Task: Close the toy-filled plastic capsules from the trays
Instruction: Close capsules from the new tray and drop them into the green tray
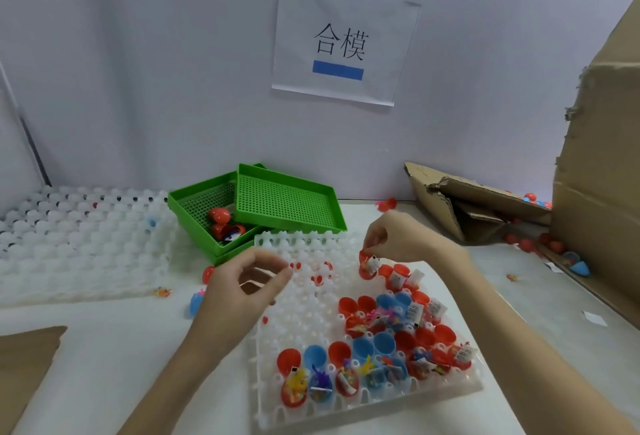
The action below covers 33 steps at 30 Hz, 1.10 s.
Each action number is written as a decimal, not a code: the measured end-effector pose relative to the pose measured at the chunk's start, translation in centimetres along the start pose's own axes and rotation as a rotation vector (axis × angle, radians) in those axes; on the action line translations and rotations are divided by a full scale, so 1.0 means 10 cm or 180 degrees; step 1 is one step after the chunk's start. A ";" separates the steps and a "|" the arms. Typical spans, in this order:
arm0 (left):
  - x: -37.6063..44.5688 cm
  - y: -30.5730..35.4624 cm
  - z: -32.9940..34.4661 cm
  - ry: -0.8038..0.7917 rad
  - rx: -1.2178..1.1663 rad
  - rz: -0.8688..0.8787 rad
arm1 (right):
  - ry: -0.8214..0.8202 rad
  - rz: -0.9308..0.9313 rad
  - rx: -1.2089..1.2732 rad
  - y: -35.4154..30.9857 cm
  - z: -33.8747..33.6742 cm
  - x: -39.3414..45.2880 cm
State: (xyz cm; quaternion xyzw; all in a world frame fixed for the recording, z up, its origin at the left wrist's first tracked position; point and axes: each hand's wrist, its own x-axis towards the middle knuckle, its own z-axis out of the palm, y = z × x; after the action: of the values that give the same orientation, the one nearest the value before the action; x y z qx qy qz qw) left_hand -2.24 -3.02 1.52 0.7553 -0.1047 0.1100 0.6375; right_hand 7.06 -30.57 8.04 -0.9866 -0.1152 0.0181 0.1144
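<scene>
Right hand (pixel 388 240) pinches an open red plastic capsule (pixel 367 266) above the white dimpled plastic tray's (pixel 304 299) far edge; left hand (pixel 249 282), loosely curled, holds nothing over its bare left half.

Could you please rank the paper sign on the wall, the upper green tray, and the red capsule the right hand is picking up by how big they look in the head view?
1. paper sign
2. upper green tray, slightly smaller, though nearer the camera
3. red capsule, by far the smallest, pinched by the right hand
</scene>
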 end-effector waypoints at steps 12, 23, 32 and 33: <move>-0.07 -0.04 0.16 -0.0037 0.0313 0.0339 | 0.0435 0.0050 0.1404 -0.83 0.60 -0.38; -0.02 0.07 0.01 0.0233 -0.0482 -0.0179 | 0.1194 -0.0407 0.3473 -0.94 0.74 -0.59; -0.02 0.08 0.01 0.0281 -0.0681 -0.0277 | 0.1253 -0.0991 0.3019 -1.04 0.72 -0.65; -0.01 0.08 0.01 0.0291 -0.0698 -0.0275 | 0.1244 -0.0983 0.3064 -1.04 0.73 -0.65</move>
State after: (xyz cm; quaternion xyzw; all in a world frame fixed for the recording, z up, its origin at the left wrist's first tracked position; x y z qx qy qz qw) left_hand -2.61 -3.21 2.23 0.6791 -0.0543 0.1045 0.7245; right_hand -2.02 -20.59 3.39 -0.7793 -0.2141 -0.1320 0.5740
